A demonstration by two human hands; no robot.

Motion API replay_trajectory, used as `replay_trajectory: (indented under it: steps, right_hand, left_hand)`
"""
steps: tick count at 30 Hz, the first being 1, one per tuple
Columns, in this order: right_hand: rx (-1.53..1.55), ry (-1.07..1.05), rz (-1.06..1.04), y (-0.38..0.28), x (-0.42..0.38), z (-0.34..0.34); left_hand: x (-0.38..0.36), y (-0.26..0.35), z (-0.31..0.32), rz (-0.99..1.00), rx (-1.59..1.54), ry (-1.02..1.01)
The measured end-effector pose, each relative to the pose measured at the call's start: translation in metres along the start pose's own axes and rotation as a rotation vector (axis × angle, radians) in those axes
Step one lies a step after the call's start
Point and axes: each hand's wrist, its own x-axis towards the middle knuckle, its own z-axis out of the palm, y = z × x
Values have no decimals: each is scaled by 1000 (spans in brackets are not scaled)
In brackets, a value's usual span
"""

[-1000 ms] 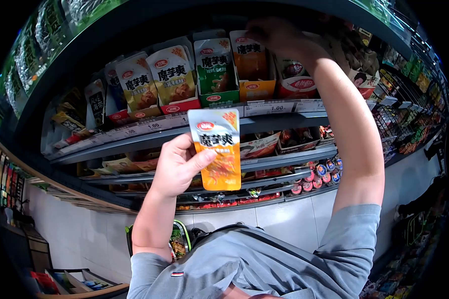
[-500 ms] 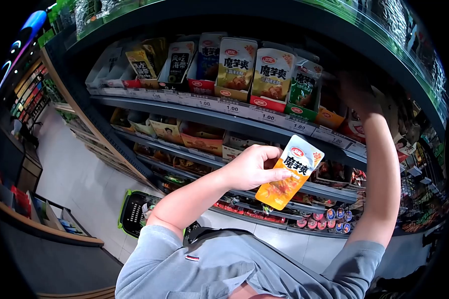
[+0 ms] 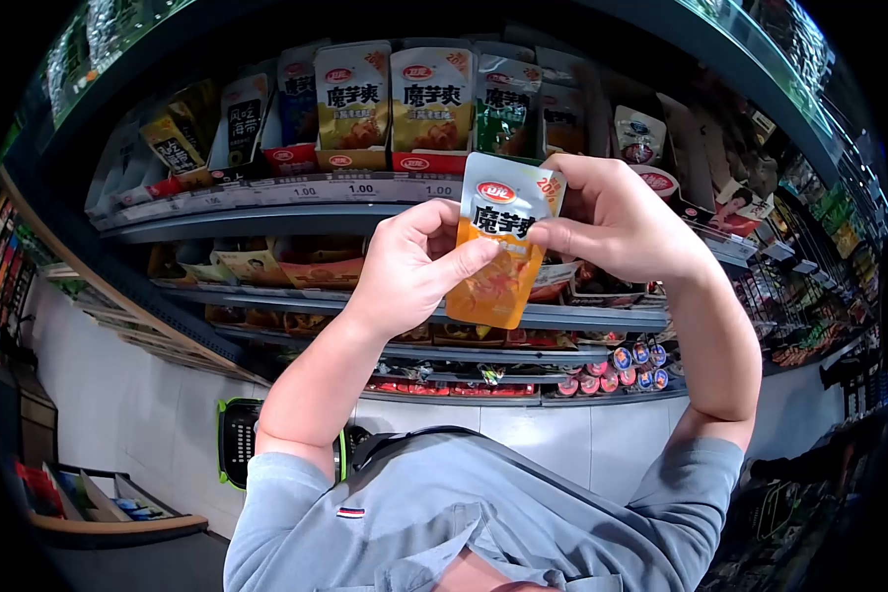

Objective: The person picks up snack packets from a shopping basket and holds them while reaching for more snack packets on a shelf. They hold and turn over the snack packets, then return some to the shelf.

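Observation:
An orange and silver snack pouch (image 3: 493, 289) with black lettering is held upright, slightly tilted, in front of the shelves. My left hand (image 3: 402, 264) grips its left side, thumb across the front. At the upper right edge, my right hand (image 3: 624, 219) pinches the same pouch, thumb on the front and fingers behind. Beyond it, the upper shelf holds gold snack pouches (image 3: 355, 104) and a green pouch (image 3: 506, 109) standing in open display boxes. The back of the held pouch is hidden.
A price strip (image 3: 284, 192) runs along the upper shelf's edge. Lower shelves carry more boxed packets (image 3: 326, 264) and several small round tubs (image 3: 622, 370). A black and green shopping basket (image 3: 239, 444) stands on the floor at left. Further shelving rises at right.
My right hand has come back from inside the upper shelf and now grips the pouch too. The left hand has raised the pouch and shifted it left in view. The view has turned right.

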Motion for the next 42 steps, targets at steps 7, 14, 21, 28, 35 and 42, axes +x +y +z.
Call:
replay_trajectory:
  steps: [7,14,21,28,35,42]
  right_hand:
    - [-101,744,-307,14,-5,-35]
    - [-560,948,-109,57,7,-66]
    - [-673,629,319,55,36,-82]
    - [-1011,324,315,58,64,-93]
    - [-1079,130,408,33,76,-69]
    - [-1051,-46,226,56,90,-71]
  left_hand:
    - [-24,-20,-1,-40,-40,21]
    - [-105,-104,-55,-552,-83,-67]
    - [-271,-243,-137,-1063,-54,358]
    - [-453,-307,-191,-1396,-73,823]
    - [-524,-329,-192,-1400,107,892]
    - [-517,-313,-173,-1337,99,856]
